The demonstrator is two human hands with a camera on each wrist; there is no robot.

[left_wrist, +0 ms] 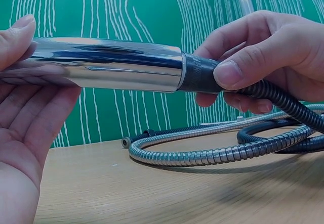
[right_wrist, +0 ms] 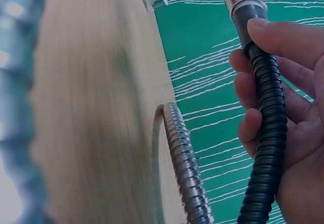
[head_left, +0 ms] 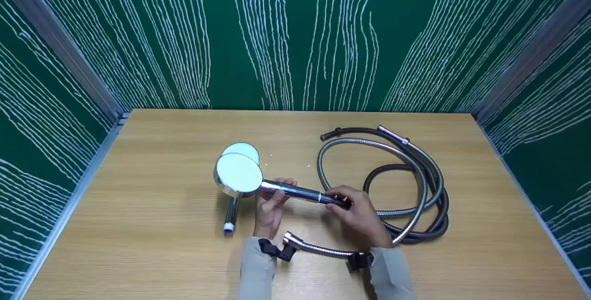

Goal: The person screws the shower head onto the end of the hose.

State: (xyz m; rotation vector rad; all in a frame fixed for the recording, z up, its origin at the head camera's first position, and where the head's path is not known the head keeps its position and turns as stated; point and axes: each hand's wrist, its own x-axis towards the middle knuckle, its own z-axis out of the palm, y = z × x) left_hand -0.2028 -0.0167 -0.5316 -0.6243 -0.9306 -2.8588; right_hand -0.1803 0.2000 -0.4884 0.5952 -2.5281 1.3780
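Observation:
A chrome shower head (head_left: 239,173) with a round pale face is held above the table, its handle (left_wrist: 121,64) pointing right. My left hand (head_left: 269,210) grips that handle, thumb on the near side and fingers beneath. At the handle's end sits the dark connector (left_wrist: 200,73) of a black shower hose (right_wrist: 271,107), flush against the chrome rim. My right hand (head_left: 359,212) pinches this connector between thumb and fingers, and the hose runs down past the palm. The threads are hidden inside the joint.
Behind the held one, a second shower head (head_left: 232,214) lies on the table, its handle end toward me. A silver metal hose (head_left: 318,248) loops on the right, tangled with the black one; one end lies near my wrists. Green patterned walls (head_left: 295,37) enclose the wooden table (head_left: 161,254).

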